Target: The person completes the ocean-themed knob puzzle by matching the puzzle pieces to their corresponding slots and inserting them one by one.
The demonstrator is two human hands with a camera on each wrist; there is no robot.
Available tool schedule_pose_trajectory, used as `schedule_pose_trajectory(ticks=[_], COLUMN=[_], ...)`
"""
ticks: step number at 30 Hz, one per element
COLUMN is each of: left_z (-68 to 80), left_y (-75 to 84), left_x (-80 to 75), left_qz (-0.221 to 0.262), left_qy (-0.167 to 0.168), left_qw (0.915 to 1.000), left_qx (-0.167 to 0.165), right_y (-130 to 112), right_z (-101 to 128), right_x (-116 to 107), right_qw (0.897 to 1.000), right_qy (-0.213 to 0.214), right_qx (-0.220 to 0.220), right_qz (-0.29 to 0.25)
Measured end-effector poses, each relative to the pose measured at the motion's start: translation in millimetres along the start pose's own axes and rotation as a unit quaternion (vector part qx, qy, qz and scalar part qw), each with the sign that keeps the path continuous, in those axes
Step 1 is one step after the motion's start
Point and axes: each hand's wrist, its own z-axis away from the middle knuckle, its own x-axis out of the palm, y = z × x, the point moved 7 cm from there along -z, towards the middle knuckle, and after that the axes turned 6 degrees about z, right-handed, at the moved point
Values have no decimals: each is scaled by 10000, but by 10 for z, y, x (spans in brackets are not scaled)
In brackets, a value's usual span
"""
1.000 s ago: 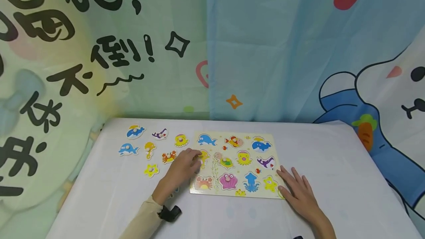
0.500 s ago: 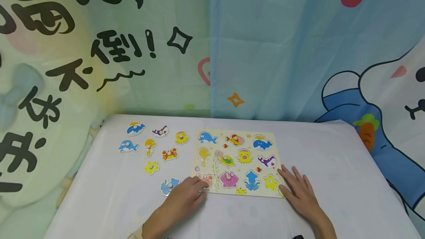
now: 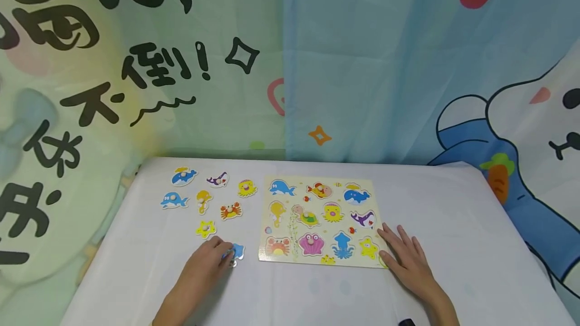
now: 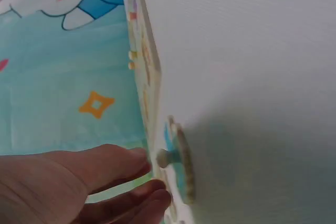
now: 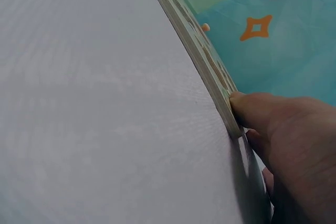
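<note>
Head view shows my left hand [image 3: 204,263] on the white bench [image 3: 453,225], its fingers [image 4: 139,199] loosely extended around the wooden knob of the blue octopus piece [image 3: 236,251], touching it but not yet closed on it. That piece lies flat just left of the puzzle board [image 3: 317,182], near its front left corner. My right hand [image 3: 405,260] rests flat with fingers spread, thumb pressed against the board's front right corner. Seven loose animal pieces [image 3: 206,197] lie farther back on the left.
</note>
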Motion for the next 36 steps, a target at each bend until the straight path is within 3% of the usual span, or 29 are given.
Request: schedule_pose_trajectory(ticks=[6,12,17,24,31,36], left_z=[-9,-51,-67,-57,3,-20], left_y=[-60,-39,-52,-77,203,401], left_x=[108,152,172,140,94,133], left_qz=[-177,136,106,352,695,762], left_qy=[-99,-290,-507,-173,28,-75], left_qw=[9998,9990,9975,9991,9960,9929], left_qx=[-93,-327,-487,-142,568,915], right_y=[17,19,6,-3,9,6], right_z=[-9,-17,-10,1,19,1], right_x=[29,16,12,46,31,15], right_qw=[9999,10000,10000,10000,9999,9999], right_qy=[-74,-55,-50,-40,-58,-91], right_qx=[42,24,-8,5,79,61], right_qz=[56,15,-8,-64,-69,9])
